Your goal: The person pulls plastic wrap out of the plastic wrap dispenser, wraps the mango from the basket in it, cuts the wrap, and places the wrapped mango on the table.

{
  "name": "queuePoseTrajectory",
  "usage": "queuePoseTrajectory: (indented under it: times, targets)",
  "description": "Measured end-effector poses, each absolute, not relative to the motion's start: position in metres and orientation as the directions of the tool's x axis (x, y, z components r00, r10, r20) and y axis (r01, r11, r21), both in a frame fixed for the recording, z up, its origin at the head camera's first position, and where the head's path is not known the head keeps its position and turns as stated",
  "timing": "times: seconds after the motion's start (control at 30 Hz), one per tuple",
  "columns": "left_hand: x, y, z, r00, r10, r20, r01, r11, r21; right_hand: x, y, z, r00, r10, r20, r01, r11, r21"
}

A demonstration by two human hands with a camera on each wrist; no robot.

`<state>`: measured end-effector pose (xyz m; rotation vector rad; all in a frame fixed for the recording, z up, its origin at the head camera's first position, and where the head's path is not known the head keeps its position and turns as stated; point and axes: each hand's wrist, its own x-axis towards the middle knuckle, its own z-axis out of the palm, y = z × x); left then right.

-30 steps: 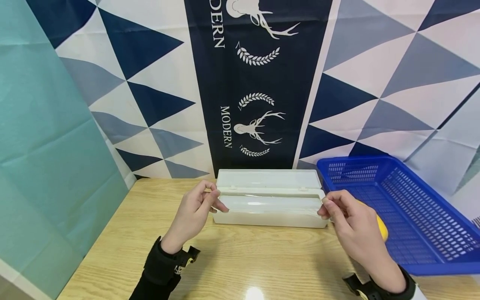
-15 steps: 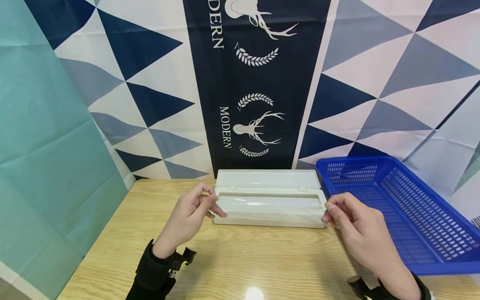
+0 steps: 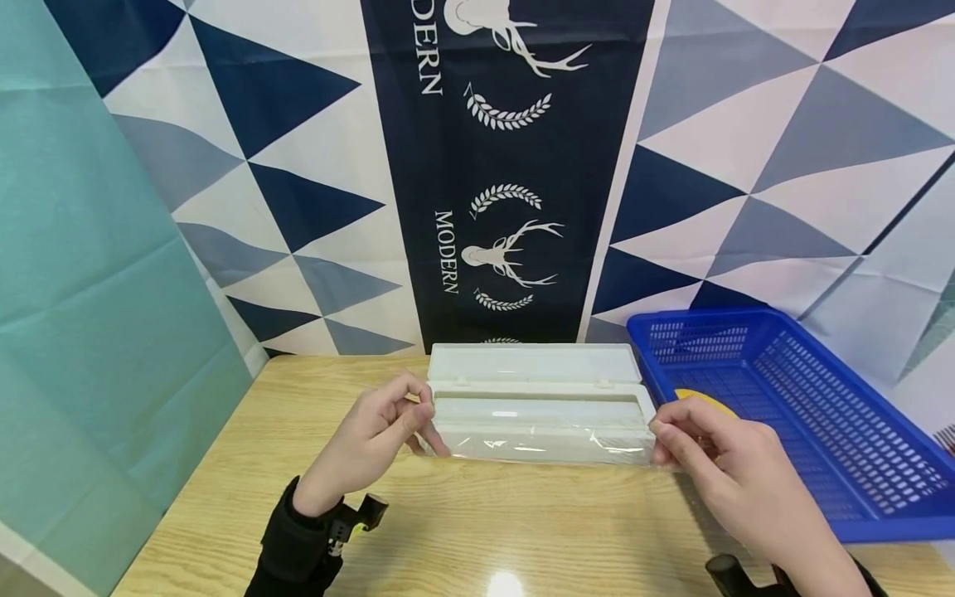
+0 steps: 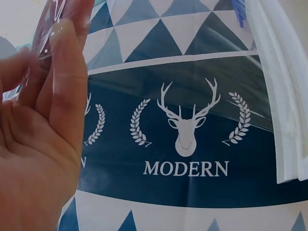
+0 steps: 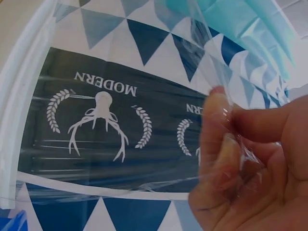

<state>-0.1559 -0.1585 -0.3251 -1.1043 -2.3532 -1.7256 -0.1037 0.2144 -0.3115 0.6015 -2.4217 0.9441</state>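
Observation:
A long white cling film dispenser box (image 3: 534, 363) stands on the table with its lid folded back, a roll lying inside. Clear cling film (image 3: 548, 446) stretches from the roll over the front of the box. My left hand (image 3: 369, 435) pinches the film's left corner between thumb and fingers, near the box's left end. At the right end my right hand (image 3: 734, 473) pinches the other corner. In the right wrist view the film (image 5: 120, 168) is pulled taut and bunches around the fingers.
To the right stands a blue plastic basket (image 3: 858, 529). Something yellow (image 3: 705, 401) shows in it, partly behind my right hand. The wooden table (image 3: 477, 531) ends at a patterned cloth (image 3: 313, 207) behind the box.
Both hands have drawn the cling film toward me and slightly down, so more of it spans the box front. My right hand has also shifted a little to the right.

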Motion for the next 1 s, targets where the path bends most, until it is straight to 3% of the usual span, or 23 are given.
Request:
queuePoseTrajectory:
  times: [0.33,0.67,0.87,1.0]
  targets:
    - [-0.156,-0.156,-0.326,-0.658,0.733,0.174,0.473,0.222,0.853,-0.104,0.222,-0.312,-0.825,-0.389,0.409,-0.562,0.635,-0.529]
    - [-0.157,-0.150,-0.330,-0.570,0.815,0.105,0.492,0.236,0.838,-0.109,0.225,-0.316,-0.805,-0.570,0.166,-0.537,0.581,-0.611]
    - [-0.157,-0.149,-0.331,-0.541,0.838,0.066,0.485,0.247,0.839,-0.111,0.227,-0.318,-0.750,-0.646,0.145,-0.587,0.547,-0.598]
    - [-0.158,-0.148,-0.334,-0.483,0.872,0.080,0.541,0.226,0.810,-0.111,0.227,-0.318,-0.736,-0.657,0.161,-0.623,0.566,-0.540]
